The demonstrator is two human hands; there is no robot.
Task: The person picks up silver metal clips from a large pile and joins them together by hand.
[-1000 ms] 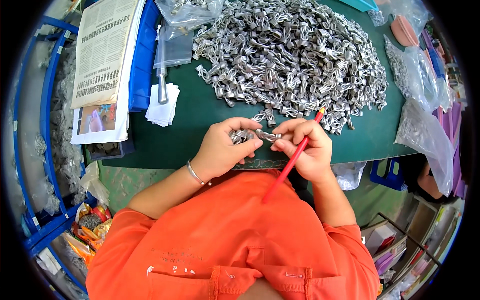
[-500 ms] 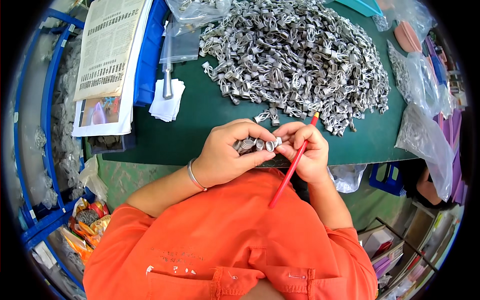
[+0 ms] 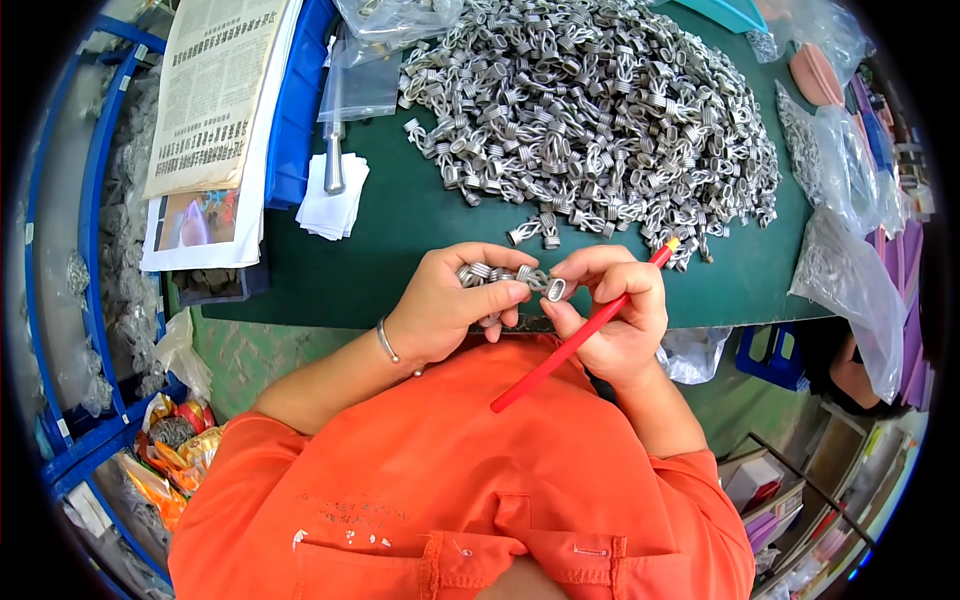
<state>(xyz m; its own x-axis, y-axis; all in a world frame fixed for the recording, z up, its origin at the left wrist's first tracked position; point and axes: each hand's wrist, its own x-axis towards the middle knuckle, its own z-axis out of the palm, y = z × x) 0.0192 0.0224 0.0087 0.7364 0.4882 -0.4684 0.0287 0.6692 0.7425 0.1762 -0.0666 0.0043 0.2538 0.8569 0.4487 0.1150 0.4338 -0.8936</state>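
Observation:
My left hand (image 3: 437, 308) is closed around several small grey metal loop fittings (image 3: 482, 272), ribbed at one end. One fitting (image 3: 555, 289) sticks out past its fingertips, its oval opening showing. My right hand (image 3: 628, 318) has thumb and forefinger at that fitting; whether they pinch it firmly I cannot tell. Across the right palm lies a slim red pencil-like stick (image 3: 565, 357), its yellow tip pointing up and right. Beyond both hands spreads a big pile of the same fittings (image 3: 600, 110) on the dark green tabletop (image 3: 380, 255).
At the left are newspapers (image 3: 205, 110), a blue bin (image 3: 295, 130), white paper slips (image 3: 332, 205) and a metal-ended tool (image 3: 334, 175). Clear plastic bags (image 3: 850, 290) hang over the right edge. A blue rack (image 3: 95, 230) stands far left, a blue crate (image 3: 770, 358) below the table.
The red stick has swung to a flatter slant, its tip moving right. My left fingers have shifted, showing more fittings, and the end fitting has turned its opening toward view.

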